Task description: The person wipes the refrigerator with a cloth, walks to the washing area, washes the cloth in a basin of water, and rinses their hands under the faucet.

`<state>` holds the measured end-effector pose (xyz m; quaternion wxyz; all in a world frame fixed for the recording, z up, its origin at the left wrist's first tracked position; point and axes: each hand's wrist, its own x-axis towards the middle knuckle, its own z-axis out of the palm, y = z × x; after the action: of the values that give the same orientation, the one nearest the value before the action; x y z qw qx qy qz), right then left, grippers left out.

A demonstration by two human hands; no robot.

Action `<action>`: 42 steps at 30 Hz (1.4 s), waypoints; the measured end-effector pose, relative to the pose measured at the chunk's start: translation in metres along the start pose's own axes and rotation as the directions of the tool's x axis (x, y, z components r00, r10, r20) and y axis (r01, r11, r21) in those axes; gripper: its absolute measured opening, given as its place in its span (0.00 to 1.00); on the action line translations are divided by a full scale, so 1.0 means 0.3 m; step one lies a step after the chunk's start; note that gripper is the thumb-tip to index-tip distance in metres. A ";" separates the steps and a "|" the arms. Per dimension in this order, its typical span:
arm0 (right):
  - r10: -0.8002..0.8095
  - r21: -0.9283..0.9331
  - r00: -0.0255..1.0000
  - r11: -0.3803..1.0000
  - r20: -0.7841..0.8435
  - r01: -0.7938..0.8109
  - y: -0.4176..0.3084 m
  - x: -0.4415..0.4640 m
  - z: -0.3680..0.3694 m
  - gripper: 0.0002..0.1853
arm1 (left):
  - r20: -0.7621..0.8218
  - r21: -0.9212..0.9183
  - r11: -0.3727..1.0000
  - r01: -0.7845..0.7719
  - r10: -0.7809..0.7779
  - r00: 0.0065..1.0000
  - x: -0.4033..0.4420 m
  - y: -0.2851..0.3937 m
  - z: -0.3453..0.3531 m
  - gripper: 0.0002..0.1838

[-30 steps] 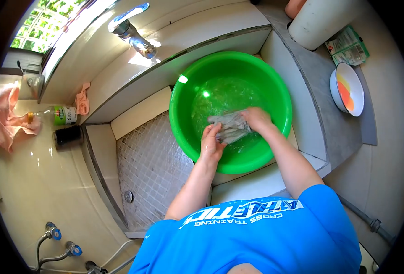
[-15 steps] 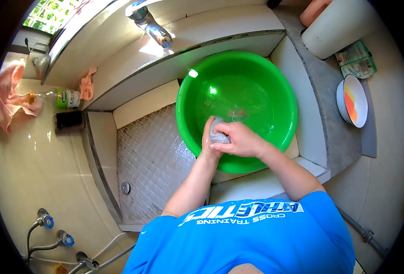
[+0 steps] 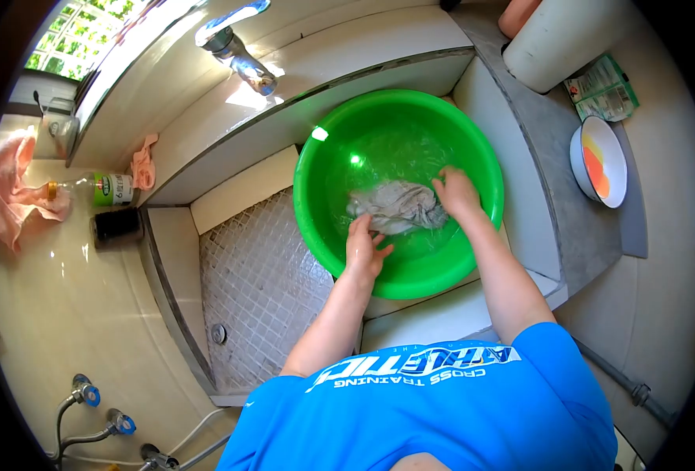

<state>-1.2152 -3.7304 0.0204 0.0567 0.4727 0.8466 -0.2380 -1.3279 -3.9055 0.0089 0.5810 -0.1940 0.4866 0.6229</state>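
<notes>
A grey cloth (image 3: pixel 398 207) lies crumpled and spread out in the water of a big green basin (image 3: pixel 398 284). My left hand (image 3: pixel 365 248) is at the cloth's near left edge, open, with thumb and fingers apart; its fingertips reach the cloth or sit just beside it. Over the right part of the basin is my right hand (image 3: pixel 459 193), open with bent fingers, close to the cloth's right end. Whether its fingertips touch the fabric I cannot tell.
The basin stands in a tiled sink (image 3: pixel 261 290) under a chrome faucet (image 3: pixel 241 63). On the right ledge are an enamel bowl (image 3: pixel 613 169) and a green packet (image 3: pixel 603 90). A bottle (image 3: pixel 112 189), a black brush (image 3: pixel 117 225) and a pink cloth (image 3: pixel 14 192) are at left.
Both hands had been squeezing the bunched grey cloth above the basin. Now the cloth is loose in the water, and the hands have come apart, the right one moving right and farther away.
</notes>
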 end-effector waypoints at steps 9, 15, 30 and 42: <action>-0.497 0.651 0.833 0.720 0.243 0.240 -0.241 -0.116 -0.038 0.17 | -0.239 -0.034 0.999 -0.008 0.000 0.971 -0.035 0.027 0.037 0.27; -0.655 0.608 0.740 0.652 0.151 0.453 -0.322 -0.214 -0.084 0.14 | 0.370 -0.368 0.924 0.101 0.045 0.928 0.049 -0.013 -0.033 0.11; 0.118 -0.090 0.993 0.989 0.029 -0.115 -0.057 -0.029 0.019 0.22 | -0.089 -0.022 0.999 -0.038 0.036 0.995 -0.040 0.019 0.041 0.26; -0.556 0.320 0.820 0.807 0.132 0.496 -0.338 -0.233 -0.090 0.16 | 0.211 -0.207 0.978 0.020 0.025 0.977 -0.030 0.016 0.026 0.19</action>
<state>-1.2574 -3.8168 0.1019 0.0160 0.1919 0.8921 -0.4087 -1.3275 -3.9029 0.0215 0.6053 -0.1858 0.3541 0.6882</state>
